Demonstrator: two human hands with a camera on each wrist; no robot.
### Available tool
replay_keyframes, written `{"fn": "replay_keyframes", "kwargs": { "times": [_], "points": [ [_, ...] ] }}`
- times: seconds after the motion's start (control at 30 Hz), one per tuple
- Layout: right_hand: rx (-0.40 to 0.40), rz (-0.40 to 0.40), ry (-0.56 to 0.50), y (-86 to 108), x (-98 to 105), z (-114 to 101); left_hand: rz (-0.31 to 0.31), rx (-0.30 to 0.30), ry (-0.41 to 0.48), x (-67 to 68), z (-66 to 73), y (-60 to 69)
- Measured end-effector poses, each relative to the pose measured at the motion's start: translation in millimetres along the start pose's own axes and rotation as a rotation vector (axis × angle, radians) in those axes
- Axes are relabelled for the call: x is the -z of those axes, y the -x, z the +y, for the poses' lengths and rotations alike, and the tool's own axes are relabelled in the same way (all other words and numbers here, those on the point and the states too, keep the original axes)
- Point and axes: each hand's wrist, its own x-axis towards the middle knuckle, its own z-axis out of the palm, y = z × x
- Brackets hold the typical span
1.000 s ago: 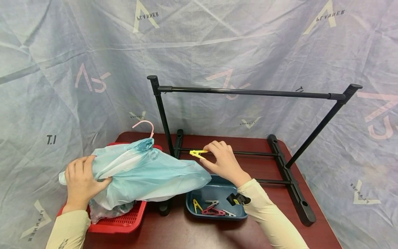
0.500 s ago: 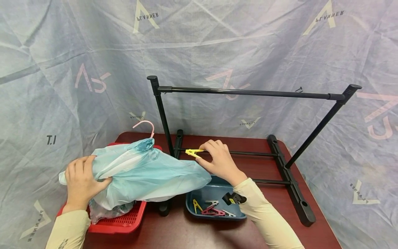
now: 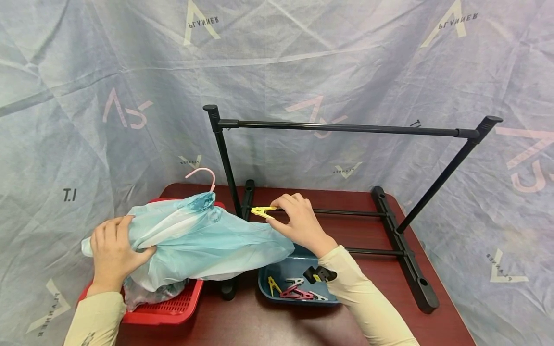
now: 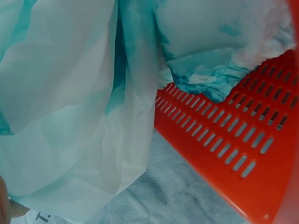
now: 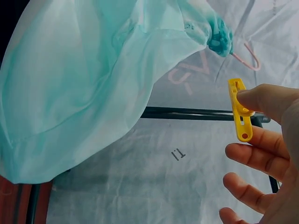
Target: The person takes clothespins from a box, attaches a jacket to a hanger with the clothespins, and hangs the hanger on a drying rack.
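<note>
A pale blue and white garment (image 3: 216,245) hangs over a pink hanger (image 3: 207,173), whose hook sticks up from its gathered top. My left hand (image 3: 113,252) grips the garment's left side, thumb in front. Between thumb and fingers, my right hand (image 3: 300,223) pinches a yellow clothespin (image 3: 261,211), held just above the garment's right part and apart from it in the head view. In the right wrist view the yellow clothespin (image 5: 241,112) sits under the thumb, the other fingers spread below. Only a bit of the left hand shows in the left wrist view.
A red basket (image 3: 173,307) with more cloth in it stands under the garment. Below my right forearm is a blue bin (image 3: 298,264) holding several clothespins (image 3: 296,290). The black rack (image 3: 346,127) stands behind on the dark red table (image 3: 268,322), before a grey cloth backdrop.
My right hand has moved a little to the left with the yellow clothespin, nearer the hanger. My left hand and the garment have hardly moved.
</note>
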Motion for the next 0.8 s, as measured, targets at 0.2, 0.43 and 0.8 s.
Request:
{"fn": "replay_keyframes", "kwargs": {
  "times": [0.2, 0.43, 0.8],
  "points": [
    [-0.008, -0.003, 0.002, -3.5, -1.8, -6.0, -0.004, -0.004, 0.001, 0.1, -0.3, -0.7],
    [-0.021, -0.018, -0.043, -6.7, -4.3, -12.5, -0.002, -0.003, 0.001, 0.0, -0.1, -0.4],
    [0.007, 0.005, -0.084, -9.6, -12.3, -18.3, -0.010, 0.004, 0.004, -0.3, -0.6, 0.3]
  ]
}}
